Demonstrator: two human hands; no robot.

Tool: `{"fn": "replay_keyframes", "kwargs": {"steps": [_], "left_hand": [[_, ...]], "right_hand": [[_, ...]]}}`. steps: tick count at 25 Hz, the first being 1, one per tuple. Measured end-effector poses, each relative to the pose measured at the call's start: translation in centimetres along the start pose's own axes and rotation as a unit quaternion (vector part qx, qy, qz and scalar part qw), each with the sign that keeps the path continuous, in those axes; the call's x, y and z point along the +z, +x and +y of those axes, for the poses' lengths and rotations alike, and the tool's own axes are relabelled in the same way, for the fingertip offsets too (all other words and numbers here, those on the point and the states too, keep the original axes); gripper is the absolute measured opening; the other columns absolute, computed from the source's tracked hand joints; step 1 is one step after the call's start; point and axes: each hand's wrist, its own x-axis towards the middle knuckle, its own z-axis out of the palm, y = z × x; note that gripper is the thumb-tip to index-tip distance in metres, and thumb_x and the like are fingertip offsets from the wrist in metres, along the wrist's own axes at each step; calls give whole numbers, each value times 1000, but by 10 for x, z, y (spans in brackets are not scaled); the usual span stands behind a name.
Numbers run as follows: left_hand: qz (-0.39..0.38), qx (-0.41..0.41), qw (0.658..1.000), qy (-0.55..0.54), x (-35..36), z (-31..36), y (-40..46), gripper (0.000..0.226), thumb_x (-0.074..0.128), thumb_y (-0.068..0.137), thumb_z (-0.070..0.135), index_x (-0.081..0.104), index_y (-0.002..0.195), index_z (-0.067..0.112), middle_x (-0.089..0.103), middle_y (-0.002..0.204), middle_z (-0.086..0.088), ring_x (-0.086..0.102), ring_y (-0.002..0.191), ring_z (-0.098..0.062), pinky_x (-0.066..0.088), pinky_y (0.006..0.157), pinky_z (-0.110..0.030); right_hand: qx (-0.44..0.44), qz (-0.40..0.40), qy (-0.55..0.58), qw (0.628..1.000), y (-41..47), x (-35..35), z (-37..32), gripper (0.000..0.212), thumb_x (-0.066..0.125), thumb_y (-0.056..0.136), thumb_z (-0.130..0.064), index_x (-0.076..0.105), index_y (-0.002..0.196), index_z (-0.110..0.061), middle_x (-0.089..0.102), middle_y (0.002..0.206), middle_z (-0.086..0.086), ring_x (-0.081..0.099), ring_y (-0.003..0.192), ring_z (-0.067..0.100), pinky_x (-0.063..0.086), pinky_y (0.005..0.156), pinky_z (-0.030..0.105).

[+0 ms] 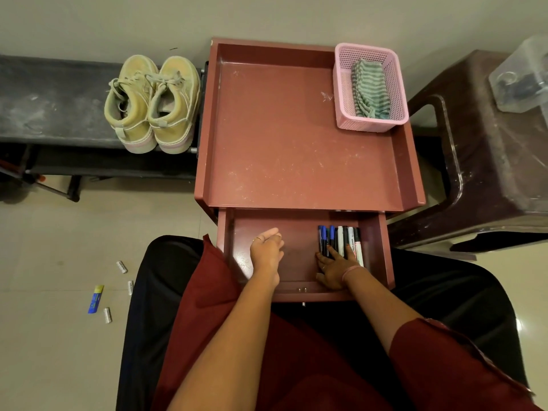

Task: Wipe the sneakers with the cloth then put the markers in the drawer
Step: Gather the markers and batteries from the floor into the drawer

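Markers (341,243) in open drawer (296,250) under flat right-hand fingers (336,255); left hand (267,250) relaxed

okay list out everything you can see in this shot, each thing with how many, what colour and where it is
sneakers: two, tan, on the dark bench at left
bench: one, dark grey, left of the table
table: one, reddish brown, centre
basket: one, pink, table's far right corner
cloth: one, green and grey striped, in the basket
drawer: one, reddish brown, pulled open
markers: about seven, blue, black and white, drawer's right side
batteries: three, silver, on the floor
hands: left hand open over the drawer; right hand flat on the markers
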Motion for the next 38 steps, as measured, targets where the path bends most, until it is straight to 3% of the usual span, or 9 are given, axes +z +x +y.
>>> {"fn": "replay_keyframes", "kwargs": {"steps": [5,8,11,13,18,23,26,31,38], "left_hand": [[-2,-2,1000,1,1,0,1,23,52,95,7,62,115,13,64,105,-1,62,96,-12,48,81,-25],[-4,1,1000,5,0,2,-2,23,52,95,7,61,115,12,64,104,0,62,96,-12,48,78,-23],[-10,9,1000,16,-4,5,-6,22,51,96,8,61,115,13,64,101,1,61,91,-10,48,69,-19],[-10,17,1000,22,-9,9,-12,23,50,96,8,61,115,14,63,95,3,60,85,-7,47,68,-19],[-5,79,996,45,-23,22,-38,21,52,94,7,62,111,14,62,89,5,58,78,-6,48,70,-20],[-22,190,978,83,-44,46,-69,20,54,93,17,65,109,22,65,94,9,64,90,-10,52,90,-33],[-25,283,953,108,-78,74,-88,18,53,93,16,62,94,32,65,98,4,64,96,-14,51,90,-35],[38,356,928,108,-162,110,-99,16,53,91,18,63,98,28,65,106,1,62,101,-14,50,92,-32],[152,341,923,89,-280,114,-81,22,50,94,16,63,111,18,64,109,1,58,101,-13,47,91,-27]], "right_hand": [[-23,-26,28,999,-6,-4,8,57,17,100,-44,10,152,-23,0,160,-9,-6,147,22,-7,113,58],[-25,8,205,978,-20,-11,20,49,26,101,-36,35,144,-14,30,153,7,30,139,29,23,114,47],[2,74,333,940,-43,-21,39,44,30,102,-31,59,115,0,57,126,20,51,118,32,39,94,31],[14,114,362,925,-60,-32,47,46,31,102,-32,62,110,2,60,119,19,54,112,32,39,88,30],[-11,203,476,855,-93,-56,38,35,41,97,-29,65,119,-14,60,124,3,54,116,19,37,96,27],[-92,277,488,822,-123,-86,4,31,39,100,-20,62,121,-15,62,120,0,59,106,13,42,81,14],[-143,297,471,818,-140,-113,-34,30,40,100,-15,60,122,-10,63,117,5,61,98,15,39,58,2],[-220,313,427,819,-157,-156,-116,29,42,99,-15,62,120,-14,67,107,10,63,100,18,42,67,8],[-309,281,423,804,-165,-201,-248,22,43,99,-19,62,109,-23,66,104,-6,64,91,8,43,65,9]]}}
